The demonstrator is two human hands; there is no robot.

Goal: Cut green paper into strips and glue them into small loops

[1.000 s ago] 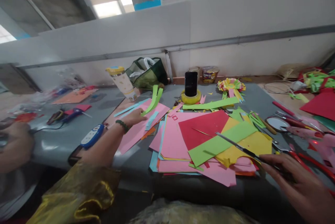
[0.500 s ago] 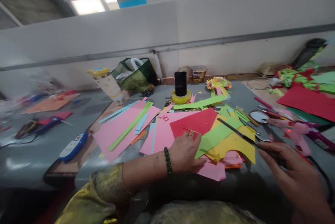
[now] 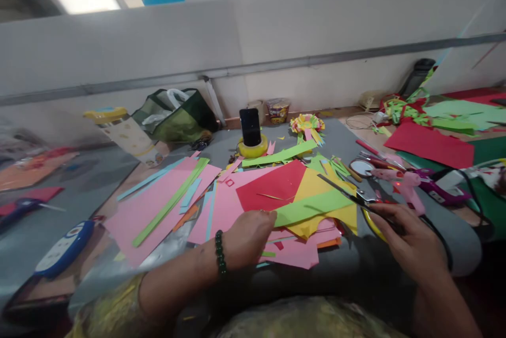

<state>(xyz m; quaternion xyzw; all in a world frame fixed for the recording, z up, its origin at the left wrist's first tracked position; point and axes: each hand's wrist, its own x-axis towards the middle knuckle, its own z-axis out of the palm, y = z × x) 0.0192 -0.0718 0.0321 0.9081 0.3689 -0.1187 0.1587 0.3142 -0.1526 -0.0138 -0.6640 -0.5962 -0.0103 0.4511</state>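
Observation:
My left hand (image 3: 251, 235), with a green bead bracelet at its wrist, pinches the left end of a light green paper piece (image 3: 312, 207). That piece lies over yellow paper (image 3: 316, 185) beside a red sheet (image 3: 272, 187). Black-bladed scissors (image 3: 348, 194) are in my right hand (image 3: 409, 243), their tip pointing left above the yellow and green paper. Pink sheets (image 3: 158, 209) with a green strip on them lie to the left. More pink paper (image 3: 300, 253) shows below the green piece.
Behind the papers, a phone (image 3: 250, 127) stands on a yellow tape roll (image 3: 253, 148). A pink glue gun (image 3: 403, 182) and a round mirror (image 3: 361, 167) are at the right. A tumbler (image 3: 126, 135), green bag (image 3: 177, 116) and blue-white device (image 3: 65, 248) stand or lie left.
The view has shifted right. My left hand has moved to the green paper's left end and now grips it, and the paper has turned flatter. The scissors remain in my right hand.

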